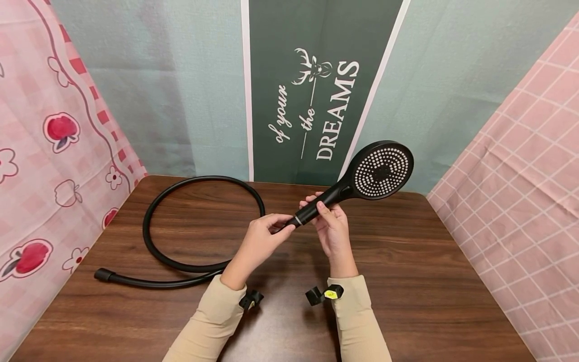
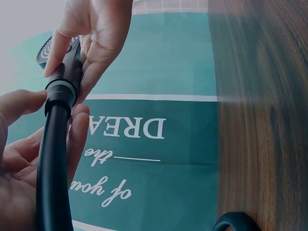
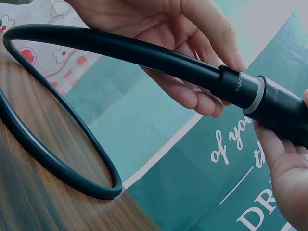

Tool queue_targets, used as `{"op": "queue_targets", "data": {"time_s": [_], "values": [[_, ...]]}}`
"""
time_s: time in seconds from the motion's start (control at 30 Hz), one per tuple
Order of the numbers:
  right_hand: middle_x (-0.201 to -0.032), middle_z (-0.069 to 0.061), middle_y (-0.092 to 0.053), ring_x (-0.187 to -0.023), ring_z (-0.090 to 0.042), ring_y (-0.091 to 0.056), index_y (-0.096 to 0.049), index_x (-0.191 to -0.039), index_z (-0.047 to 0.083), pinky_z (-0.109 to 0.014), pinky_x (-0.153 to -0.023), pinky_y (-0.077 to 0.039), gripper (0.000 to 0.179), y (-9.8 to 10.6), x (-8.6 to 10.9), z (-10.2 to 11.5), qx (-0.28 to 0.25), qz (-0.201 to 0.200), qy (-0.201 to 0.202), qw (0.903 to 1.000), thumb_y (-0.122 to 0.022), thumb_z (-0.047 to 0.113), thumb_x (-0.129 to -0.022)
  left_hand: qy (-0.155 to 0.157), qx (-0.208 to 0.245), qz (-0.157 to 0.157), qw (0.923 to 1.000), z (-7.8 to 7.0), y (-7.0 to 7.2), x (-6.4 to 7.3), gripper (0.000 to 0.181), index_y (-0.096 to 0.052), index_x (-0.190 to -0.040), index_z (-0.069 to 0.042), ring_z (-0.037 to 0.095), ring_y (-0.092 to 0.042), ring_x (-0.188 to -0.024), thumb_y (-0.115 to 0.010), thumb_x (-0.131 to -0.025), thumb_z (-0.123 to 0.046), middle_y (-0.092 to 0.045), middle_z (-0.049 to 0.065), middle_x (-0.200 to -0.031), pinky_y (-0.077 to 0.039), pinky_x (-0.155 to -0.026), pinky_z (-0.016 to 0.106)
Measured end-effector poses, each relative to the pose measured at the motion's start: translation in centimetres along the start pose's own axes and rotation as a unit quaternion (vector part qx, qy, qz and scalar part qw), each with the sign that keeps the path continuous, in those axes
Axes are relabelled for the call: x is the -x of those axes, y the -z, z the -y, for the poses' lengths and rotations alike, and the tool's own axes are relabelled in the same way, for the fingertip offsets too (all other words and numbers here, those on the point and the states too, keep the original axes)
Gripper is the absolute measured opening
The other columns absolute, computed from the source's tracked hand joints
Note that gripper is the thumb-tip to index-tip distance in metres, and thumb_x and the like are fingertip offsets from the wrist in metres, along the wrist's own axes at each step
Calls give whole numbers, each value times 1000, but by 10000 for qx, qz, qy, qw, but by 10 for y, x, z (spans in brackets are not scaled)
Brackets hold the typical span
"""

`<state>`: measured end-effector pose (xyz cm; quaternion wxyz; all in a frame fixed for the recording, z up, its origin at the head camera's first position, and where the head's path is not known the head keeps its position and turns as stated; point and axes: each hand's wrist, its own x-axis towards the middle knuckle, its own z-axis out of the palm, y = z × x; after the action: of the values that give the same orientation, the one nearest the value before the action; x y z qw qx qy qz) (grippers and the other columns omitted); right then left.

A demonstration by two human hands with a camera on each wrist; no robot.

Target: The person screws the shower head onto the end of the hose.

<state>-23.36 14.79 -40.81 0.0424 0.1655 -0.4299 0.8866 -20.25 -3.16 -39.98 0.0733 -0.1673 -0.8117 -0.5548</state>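
Observation:
A black shower head (image 1: 382, 172) is held raised above the table, tilted, its face of white nozzles turned toward the head camera. My right hand (image 1: 333, 230) grips its handle (image 1: 323, 202), thumb on the upper side. At the handle's lower end, my left hand (image 1: 262, 237) pinches the black hose's connector (image 3: 235, 86) between thumb and fingers. A pale ring (image 3: 257, 96) shows between connector and handle; the two parts are in line, but whether they are threaded together I cannot tell. From the connector the hose (image 2: 52, 163) runs back past the left palm.
On the wooden table (image 1: 407, 281) the hose lies in a large loop at the left, its other end fitting (image 1: 104, 274) near the left edge. Printed cloths hang at the back (image 1: 194, 100), left (image 1: 31, 201) and right (image 1: 520, 176).

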Motion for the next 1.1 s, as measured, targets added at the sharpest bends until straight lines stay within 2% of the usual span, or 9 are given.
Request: {"op": "queue_targets", "data": {"time_s": [0.2,0.53,0.83,1.1], "values": [[-104,-2,-73,-99,-16,-74,-61,-115,11,-31,-94,-56,16,0,0,0,35,10,-3,10000,-51,6,-103,10,-69,39,10000,0,0,0,23,-74,-113,-9,17,-69,-86,-71,-92,-17,-74,7,-99,-58,-77,33],[-104,-2,-73,-99,-16,-74,-60,-115,11,-31,-94,-56,16,0,0,0,45,-3,-23,10000,-51,7,-103,-41,-120,17,9999,-4,-1,1,24,-74,-114,-8,20,-71,-92,-72,-91,-17,-74,8,-102,-59,-81,36],[-104,-2,-73,-99,-16,-74,-60,-116,11,-31,-93,-56,16,1,1,0,36,20,-6,10000,-51,7,-103,128,6,114,9999,-2,0,0,24,-74,-114,-9,17,-70,-86,-71,-93,-19,-75,7,-100,-58,-76,32],[-104,-2,-73,-99,-16,-74,-59,-117,9,-31,-93,-56,16,1,1,0,46,43,-5,10000,-52,8,-103,49,-101,134,9998,-2,-1,0,24,-74,-115,-8,16,-71,-86,-71,-93,-19,-75,7,-100,-58,-76,33]]}}
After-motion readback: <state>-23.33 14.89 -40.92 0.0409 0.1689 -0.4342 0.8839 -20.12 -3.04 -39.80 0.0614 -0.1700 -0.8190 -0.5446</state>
